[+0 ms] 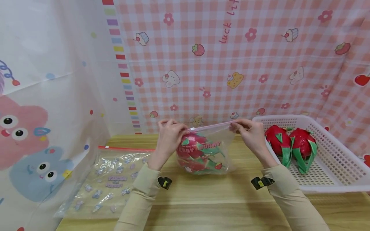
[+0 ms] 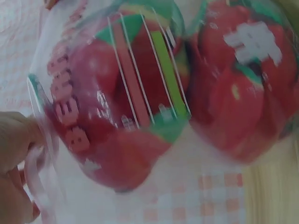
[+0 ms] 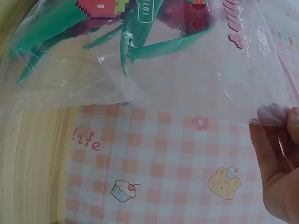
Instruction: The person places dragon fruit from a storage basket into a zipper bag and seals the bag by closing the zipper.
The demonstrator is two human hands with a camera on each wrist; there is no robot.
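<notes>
Between the two hands stands a clear zip bag (image 1: 224, 150) with pink printing and a pink slider closure along its top. Inside it are two red dragon fruits (image 2: 112, 93) with green leaf tips, pressed against the plastic. The left hand (image 1: 171, 136) pinches the bag's upper left corner close to the white slider (image 1: 192, 129). At the upper right corner, the right hand (image 1: 250, 133) pinches the closure's end between thumb and fingers. In the right wrist view the right hand (image 3: 280, 154) holds the corner of the plastic, with green leaves (image 3: 173, 46) showing through.
A white basket (image 1: 344, 160) at the right holds two more dragon fruits (image 1: 303, 144). On the left of the wooden table (image 1: 214, 205) lies a flat clear zip bag (image 1: 107, 183) with a red closure. Patterned cloth (image 1: 231, 64) hangs behind and at the sides.
</notes>
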